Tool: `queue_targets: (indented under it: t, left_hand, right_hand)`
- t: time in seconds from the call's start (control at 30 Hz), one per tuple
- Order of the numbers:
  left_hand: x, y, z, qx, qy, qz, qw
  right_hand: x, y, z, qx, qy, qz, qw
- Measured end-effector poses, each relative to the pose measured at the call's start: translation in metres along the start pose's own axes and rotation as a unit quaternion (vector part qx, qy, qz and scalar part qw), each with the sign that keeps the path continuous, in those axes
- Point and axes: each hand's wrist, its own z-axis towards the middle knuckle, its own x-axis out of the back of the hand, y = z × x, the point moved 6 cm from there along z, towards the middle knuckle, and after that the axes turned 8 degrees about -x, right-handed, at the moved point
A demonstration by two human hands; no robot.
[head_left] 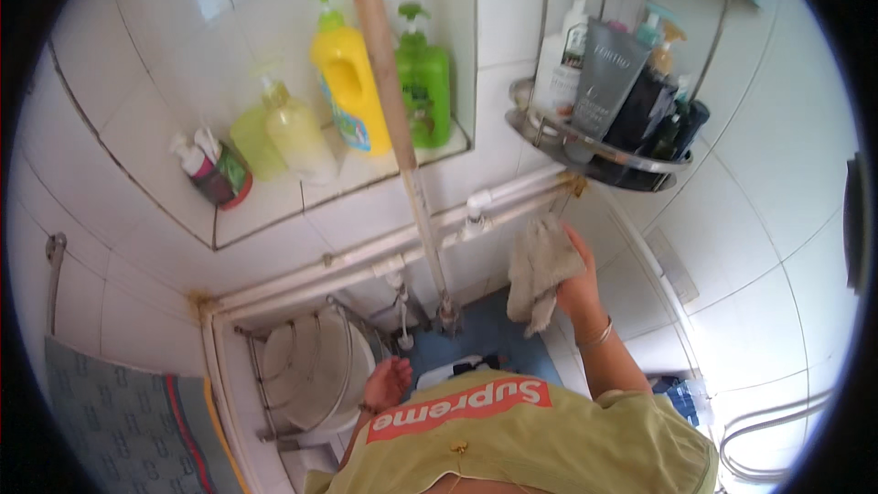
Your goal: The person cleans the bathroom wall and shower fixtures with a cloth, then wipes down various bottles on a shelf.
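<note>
Gripping one beige cloth (538, 272) is the right hand (578, 285); one left hand (388, 382) curls loosely.

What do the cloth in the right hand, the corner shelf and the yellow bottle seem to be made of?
Cloth: matte fabric, perhaps cotton; it hangs in soft folds.
Corner shelf: shiny metal, probably steel or chrome-plated; its rim shows bright reflections.
Yellow bottle: most likely smooth moulded plastic, slightly glossy, judging by the handle formed into its body.
</note>
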Motion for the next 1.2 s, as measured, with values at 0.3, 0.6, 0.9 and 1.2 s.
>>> queue_targets:
  t: [0.3, 0.6, 0.9, 1.2]
  left_hand:
    - [-0.011, -0.003, 0.025, 0.101, -0.138, 0.039, 0.985]
    - [-0.097, 0.055, 0.006, -0.004, -0.122, 0.294, 0.948]
    - [-0.299, 0.149, -0.027, -0.191, -0.385, 0.47, 0.771]
    - [-0.542, 0.187, -0.11, -0.615, -0.393, 0.592, 0.343]
  right_hand:
    - [0.023, 0.012, -0.022, -0.034, 0.048, 0.099, 0.993]
    - [-0.012, 0.0, -0.012, -0.049, -0.048, 0.166, 0.984]
    - [-0.011, 0.009, -0.019, -0.059, -0.052, 0.173, 0.982]
    - [0.024, -0.009, -0.029, -0.041, -0.04, 0.189, 0.98]
